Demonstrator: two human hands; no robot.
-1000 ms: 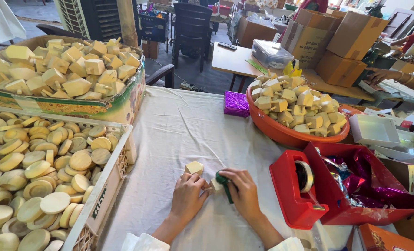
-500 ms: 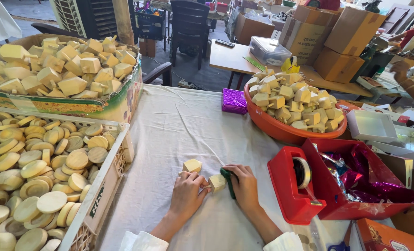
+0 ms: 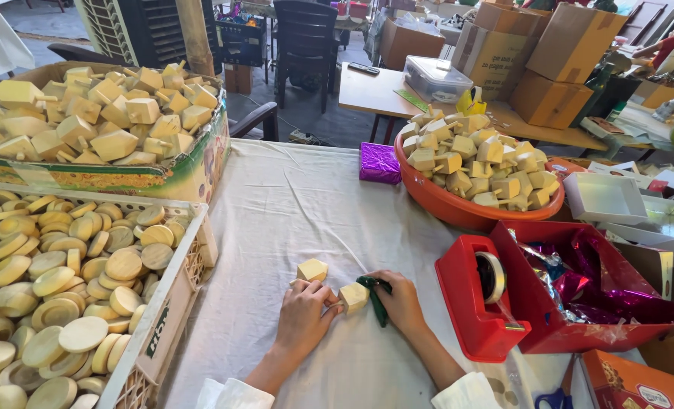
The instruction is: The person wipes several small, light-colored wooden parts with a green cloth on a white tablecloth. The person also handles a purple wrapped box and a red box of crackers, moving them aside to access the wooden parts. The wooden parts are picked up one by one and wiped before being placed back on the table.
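My left hand [image 3: 304,316] and my right hand [image 3: 399,301] rest on the white tablecloth [image 3: 291,204] near its front edge. Between their fingertips they hold a small pale yellow soap cube [image 3: 353,296]. My right hand also grips a dark green tool [image 3: 375,298] whose end points toward me. A second soap cube [image 3: 312,270] sits loose on the cloth just beyond my left hand.
A white crate [image 3: 172,299] of round soaps and a cardboard box [image 3: 163,178] of soap cubes stand at left. At right are an orange basin [image 3: 458,210] of cubes, a red tape dispenser [image 3: 480,299], a red box [image 3: 579,333] of shiny wrapping, and a purple wrapped cube [image 3: 380,163].
Both hands stay in place on the cloth. The soap cube has moved from under my left hand to sit between both hands' fingertips.
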